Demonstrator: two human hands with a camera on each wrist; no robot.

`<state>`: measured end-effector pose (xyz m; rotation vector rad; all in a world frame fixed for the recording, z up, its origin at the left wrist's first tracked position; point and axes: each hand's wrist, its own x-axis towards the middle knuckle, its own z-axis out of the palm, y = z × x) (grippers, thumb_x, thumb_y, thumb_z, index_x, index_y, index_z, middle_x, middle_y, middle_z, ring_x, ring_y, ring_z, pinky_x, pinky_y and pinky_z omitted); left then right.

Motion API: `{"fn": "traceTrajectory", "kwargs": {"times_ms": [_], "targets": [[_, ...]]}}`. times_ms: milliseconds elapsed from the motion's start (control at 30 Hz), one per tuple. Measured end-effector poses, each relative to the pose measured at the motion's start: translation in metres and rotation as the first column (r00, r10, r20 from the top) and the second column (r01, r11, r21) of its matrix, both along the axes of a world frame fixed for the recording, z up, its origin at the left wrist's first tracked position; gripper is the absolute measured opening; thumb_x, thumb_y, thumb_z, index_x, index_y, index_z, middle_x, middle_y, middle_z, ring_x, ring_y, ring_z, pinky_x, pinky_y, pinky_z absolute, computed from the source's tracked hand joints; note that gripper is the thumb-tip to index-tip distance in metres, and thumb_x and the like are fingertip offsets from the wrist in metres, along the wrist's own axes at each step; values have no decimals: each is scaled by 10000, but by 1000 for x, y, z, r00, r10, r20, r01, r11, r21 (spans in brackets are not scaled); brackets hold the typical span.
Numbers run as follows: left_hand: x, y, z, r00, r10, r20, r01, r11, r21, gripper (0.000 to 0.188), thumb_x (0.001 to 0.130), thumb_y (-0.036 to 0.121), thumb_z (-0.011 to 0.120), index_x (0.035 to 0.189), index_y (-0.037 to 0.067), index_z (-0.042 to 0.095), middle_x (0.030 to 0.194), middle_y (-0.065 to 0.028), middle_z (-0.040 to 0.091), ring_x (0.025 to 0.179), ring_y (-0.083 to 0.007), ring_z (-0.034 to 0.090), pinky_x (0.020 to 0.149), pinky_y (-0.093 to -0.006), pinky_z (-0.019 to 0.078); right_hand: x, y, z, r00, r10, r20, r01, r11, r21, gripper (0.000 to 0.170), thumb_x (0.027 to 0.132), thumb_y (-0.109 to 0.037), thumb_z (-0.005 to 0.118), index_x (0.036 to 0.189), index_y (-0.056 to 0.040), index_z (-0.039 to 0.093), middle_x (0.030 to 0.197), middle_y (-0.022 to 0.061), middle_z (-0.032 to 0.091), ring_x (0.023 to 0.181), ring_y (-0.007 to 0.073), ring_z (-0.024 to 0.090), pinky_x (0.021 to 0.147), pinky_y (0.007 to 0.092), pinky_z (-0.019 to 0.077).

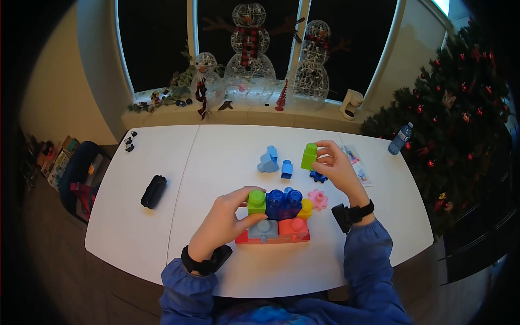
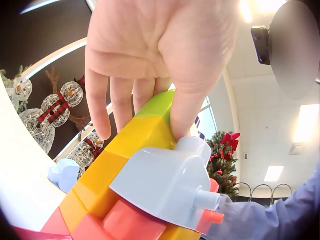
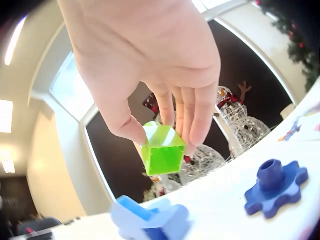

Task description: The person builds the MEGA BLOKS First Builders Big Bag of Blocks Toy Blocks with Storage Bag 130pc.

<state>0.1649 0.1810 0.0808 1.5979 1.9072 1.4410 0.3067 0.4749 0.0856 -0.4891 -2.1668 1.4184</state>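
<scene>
My left hand (image 1: pixel 221 221) grips a green block (image 1: pixel 256 201) at the left end of a built stack, thumb in front and fingers behind. Dark blue blocks (image 1: pixel 284 203) stand beside that green one, with a yellow block (image 1: pixel 305 209) at the right. Below are a grey-blue piece (image 1: pixel 263 230) and a red piece (image 1: pixel 293 228) on a red base (image 1: pixel 275 240). My right hand (image 1: pixel 337 168) pinches another green block (image 1: pixel 309 156) above the table, its hollow underside showing in the right wrist view.
Light blue pieces (image 1: pixel 268 161) and a small blue block (image 1: pixel 286 169) lie behind the stack. A dark blue gear (image 3: pixel 276 186) and a pink gear (image 1: pixel 318 199) are to the right. A black case (image 1: pixel 154 192) lies left; a bottle (image 1: pixel 401 138) stands at the far right.
</scene>
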Motion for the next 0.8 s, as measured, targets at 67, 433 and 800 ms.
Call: {"fn": "traceTrajectory", "kwargs": {"times_ms": [67, 433, 800], "targets": [[0, 0, 1, 1000, -1, 7, 1, 1000, -3, 485, 846, 115, 866, 1272, 17, 657, 1126, -139, 747, 962, -248, 727, 940, -351, 570, 29, -21, -1, 992, 63, -111, -71, 995, -71, 510, 888, -25, 767, 1348, -23, 547, 1155, 116, 671, 1070, 214, 713, 901, 350, 578], [0, -1, -1, 1000, 14, -12, -14, 1000, -14, 485, 855, 99, 856, 1288, 34, 647, 1128, -122, 742, 990, -246, 727, 939, -372, 580, 71, -85, -11, 968, 187, -169, -103, 905, 412, 519, 906, 15, 740, 1398, -89, 613, 1216, 102, 680, 1080, 227, 674, 893, 317, 523], [1, -1, 4, 1000, 11, -11, -12, 1000, -28, 476, 872, 121, 837, 1297, 43, 640, 1137, -136, 744, 1008, -286, 727, 908, -376, 581, 70, -91, -16, 964, 153, -217, -50, 907, 417, 496, 911, 13, 707, 1387, -106, 635, 1220, 129, 676, 1021, 271, 657, 835, 331, 522]]}}
